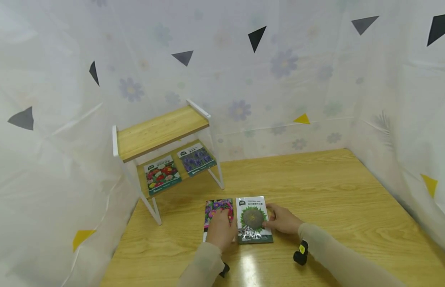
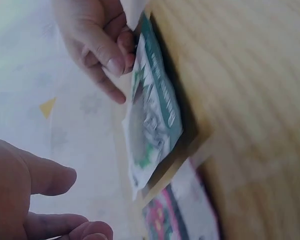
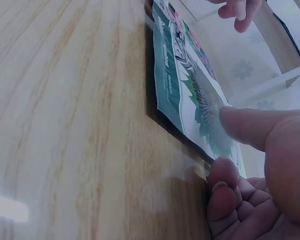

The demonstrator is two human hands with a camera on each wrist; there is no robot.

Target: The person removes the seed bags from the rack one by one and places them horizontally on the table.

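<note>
A white seed packet with a large sunflower head (image 1: 253, 215) and a dark green bottom band lies on the table. My right hand (image 1: 284, 220) is at its right edge, the thumb over the front and the curled fingers by the edge, pinching it. Just to the left lies a seed packet with purple and pink flowers (image 1: 216, 205), partly hidden by my left hand (image 1: 221, 230). That hand hovers above it with loose fingers; in the left wrist view its thumb (image 2: 52, 177) and fingers stand apart, holding nothing.
A small two-tier wooden shelf (image 1: 161, 129) with white legs stands at the back left. On its lower tier lie a red-flower packet (image 1: 162, 174) and a purple-flower packet (image 1: 196, 159). White patterned sheeting (image 1: 240, 79) surrounds the wooden table (image 1: 316, 187).
</note>
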